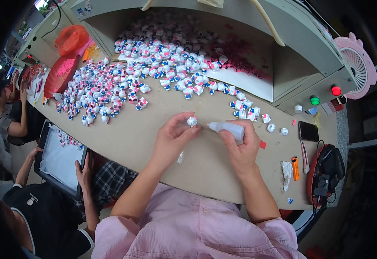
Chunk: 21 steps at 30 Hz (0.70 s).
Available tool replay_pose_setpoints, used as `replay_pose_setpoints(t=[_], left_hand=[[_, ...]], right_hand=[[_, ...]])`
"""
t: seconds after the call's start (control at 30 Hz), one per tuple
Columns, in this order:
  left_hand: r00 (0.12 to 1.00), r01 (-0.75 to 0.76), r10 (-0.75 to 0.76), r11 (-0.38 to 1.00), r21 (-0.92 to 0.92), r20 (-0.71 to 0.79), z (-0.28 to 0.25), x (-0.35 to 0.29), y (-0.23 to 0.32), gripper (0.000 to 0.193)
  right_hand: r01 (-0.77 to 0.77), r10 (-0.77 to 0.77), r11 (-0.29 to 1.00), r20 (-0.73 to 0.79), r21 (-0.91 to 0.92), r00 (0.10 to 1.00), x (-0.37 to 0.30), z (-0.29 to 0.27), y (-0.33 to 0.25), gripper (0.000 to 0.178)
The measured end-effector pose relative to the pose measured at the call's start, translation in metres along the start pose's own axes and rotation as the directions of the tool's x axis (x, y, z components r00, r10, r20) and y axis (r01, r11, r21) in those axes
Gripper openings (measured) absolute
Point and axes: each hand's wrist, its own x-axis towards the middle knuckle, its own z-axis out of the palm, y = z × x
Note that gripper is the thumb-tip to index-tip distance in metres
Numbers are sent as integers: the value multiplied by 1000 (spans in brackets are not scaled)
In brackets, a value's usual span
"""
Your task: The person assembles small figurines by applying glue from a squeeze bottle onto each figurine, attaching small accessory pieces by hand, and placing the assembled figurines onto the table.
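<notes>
While figurine (pixel 192 121) in fingers (pixel 188 135), black-shirt emblem (pixel 32 200) unreadable

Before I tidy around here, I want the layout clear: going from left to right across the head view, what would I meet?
Black tray, small white figurine in the left hand, translucent bottle in the right hand, orange lighter, green button, pink fan.

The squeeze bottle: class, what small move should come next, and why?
Probably a light squeeze of the squeeze bottle, with its tip steadied against the small white figure. The left hand pinches the figure, and the right hand holds the bottle with its tip pointing at it, very close; whether they touch is too small to tell.
</notes>
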Motion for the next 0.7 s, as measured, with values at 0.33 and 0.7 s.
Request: replay_pose_setpoints(t=[0.33, 0.7], left_hand=[[998, -13, 15, 999, 32, -54, 4, 1, 3, 35], [999, -30, 31, 999, 25, -41, 2, 1, 2, 35]], right_hand=[[173, -174, 972, 5, -161, 985, 0, 6, 1, 31], [240, -239, 955, 24, -174, 971, 1, 12, 3, 35]])
